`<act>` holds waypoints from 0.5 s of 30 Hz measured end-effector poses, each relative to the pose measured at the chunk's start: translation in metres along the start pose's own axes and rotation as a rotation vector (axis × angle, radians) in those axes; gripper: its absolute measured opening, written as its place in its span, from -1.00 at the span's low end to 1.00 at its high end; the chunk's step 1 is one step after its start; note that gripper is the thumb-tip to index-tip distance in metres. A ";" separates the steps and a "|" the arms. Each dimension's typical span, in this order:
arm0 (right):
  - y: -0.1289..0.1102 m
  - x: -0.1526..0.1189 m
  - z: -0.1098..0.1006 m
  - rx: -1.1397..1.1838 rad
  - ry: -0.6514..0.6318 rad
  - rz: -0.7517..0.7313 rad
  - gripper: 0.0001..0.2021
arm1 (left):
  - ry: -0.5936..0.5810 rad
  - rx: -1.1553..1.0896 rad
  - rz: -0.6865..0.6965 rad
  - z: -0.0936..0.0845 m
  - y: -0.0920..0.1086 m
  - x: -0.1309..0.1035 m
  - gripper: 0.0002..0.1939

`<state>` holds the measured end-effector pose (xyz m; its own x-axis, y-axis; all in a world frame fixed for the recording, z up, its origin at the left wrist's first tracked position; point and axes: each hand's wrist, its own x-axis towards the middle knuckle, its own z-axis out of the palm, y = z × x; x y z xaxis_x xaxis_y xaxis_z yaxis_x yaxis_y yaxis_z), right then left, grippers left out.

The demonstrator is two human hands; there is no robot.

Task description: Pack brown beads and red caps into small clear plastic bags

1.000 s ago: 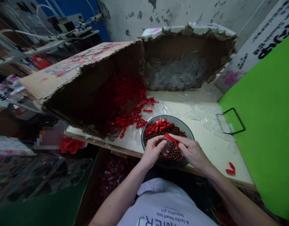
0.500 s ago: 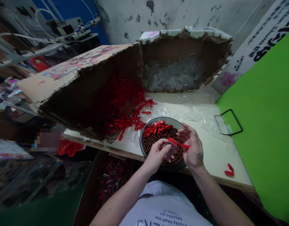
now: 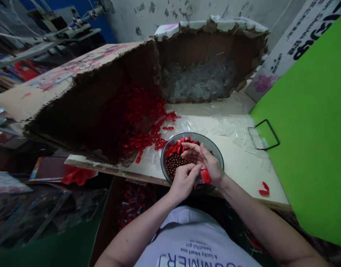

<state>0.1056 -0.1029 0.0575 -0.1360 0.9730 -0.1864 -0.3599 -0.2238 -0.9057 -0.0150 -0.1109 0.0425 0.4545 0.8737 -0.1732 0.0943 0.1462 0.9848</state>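
red-capped container [image 3: 205, 176] in left hand [image 3: 183, 181]; shirt [image 3: 192, 226] reads "lucky smart one".

Bright red is being shown by the loose pieces [image 3: 139, 107] and the held piece [image 3: 206, 176], glossy brown by the beads [image 3: 174, 163], and grey by the bowl [image 3: 219, 158]. The cream tabletop [image 3: 237, 174] is being set off by a green panel [image 3: 306, 148], while the white shirt [image 3: 184, 218] is being marked with dark blue lettering [image 3: 199, 260]. The tan carton [image 3: 23, 94] is being patterned by red-and-black cartoon figures [image 3: 81, 66], and the grey wall [image 3: 123, 22] is being mottled by dark patches [image 3: 152, 6]
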 end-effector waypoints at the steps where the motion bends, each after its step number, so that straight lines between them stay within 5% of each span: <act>1: 0.001 -0.001 0.001 -0.015 0.036 -0.028 -0.41 | 0.010 0.034 0.007 0.000 0.000 -0.001 -0.55; 4: 0.007 -0.005 0.001 -0.050 0.066 -0.065 -0.45 | -0.003 0.130 0.015 -0.001 -0.001 -0.005 -0.57; 10: 0.017 -0.010 0.003 0.064 -0.005 0.095 -0.46 | -0.084 0.143 -0.027 -0.002 -0.007 -0.004 -0.57; 13: 0.016 -0.007 0.001 0.125 0.066 0.039 -0.42 | -0.120 0.060 -0.084 -0.003 -0.010 0.001 -0.55; 15: 0.017 -0.005 -0.020 0.074 0.191 -0.074 -0.40 | -0.023 0.041 -0.101 -0.012 -0.014 0.001 -0.56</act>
<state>0.1184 -0.1106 0.0351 0.0680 0.9783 -0.1956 -0.4305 -0.1481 -0.8903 -0.0265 -0.1064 0.0283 0.4613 0.8443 -0.2727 0.1772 0.2135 0.9607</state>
